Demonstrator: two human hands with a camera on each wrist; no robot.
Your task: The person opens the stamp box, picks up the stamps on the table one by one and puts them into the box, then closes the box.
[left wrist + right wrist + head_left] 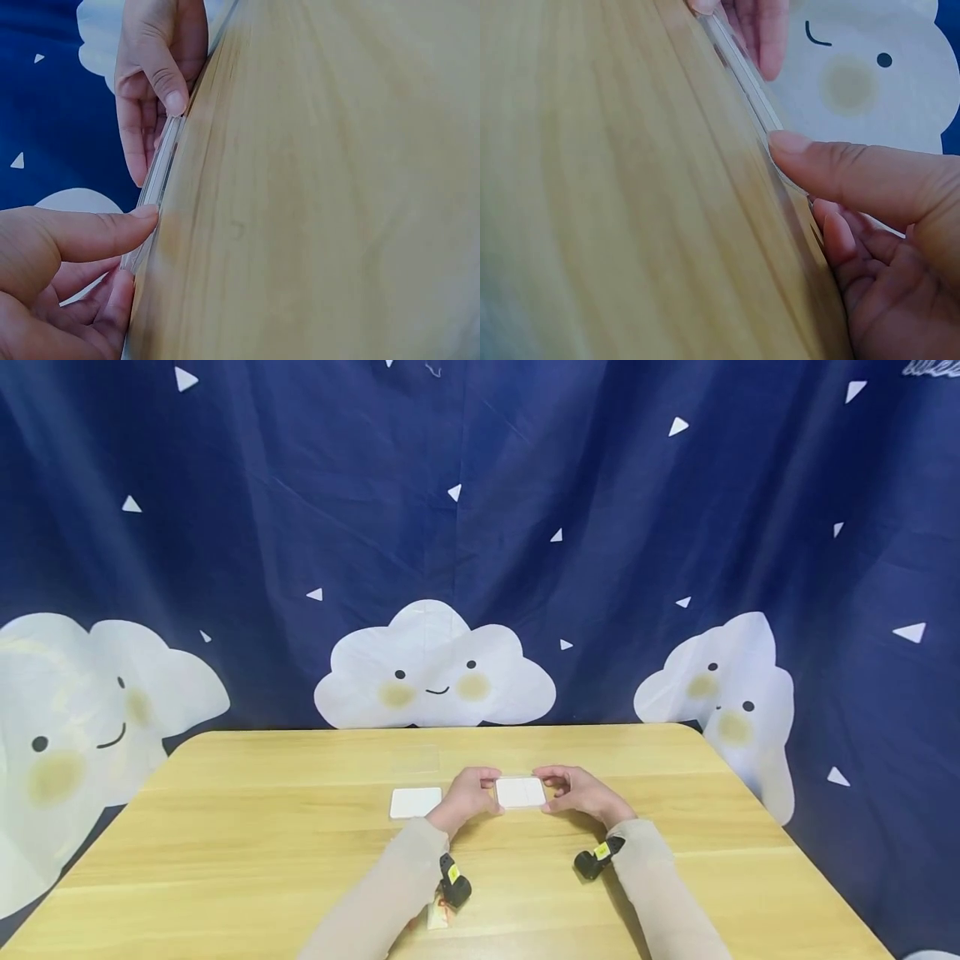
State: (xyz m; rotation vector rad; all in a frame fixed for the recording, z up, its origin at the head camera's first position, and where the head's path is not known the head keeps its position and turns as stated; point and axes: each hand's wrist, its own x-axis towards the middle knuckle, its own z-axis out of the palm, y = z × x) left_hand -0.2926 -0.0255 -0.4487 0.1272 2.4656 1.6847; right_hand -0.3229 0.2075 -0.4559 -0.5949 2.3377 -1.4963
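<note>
A flat rectangular clear case (521, 792) with a white panel inside lies low over the table, between both hands. My left hand (467, 795) pinches its left end, with the thumb (112, 231) along the near edge and the fingers beyond. At the other end my right hand (583, 793) grips it the same way, the thumb (840, 161) pressed on the near side. Seen edge-on in the left wrist view, the case (156, 180) shows thin clear layers around a white one. Beside the left hand rests a second white rectangle (415, 803).
A faint transparent plate (416, 758) lies on the wooden table (262, 843) behind the second white rectangle. A small pale packet (438, 914) with red marks is partly hidden under the left forearm. A blue cloud-patterned curtain (375, 527) hangs behind the table's far edge.
</note>
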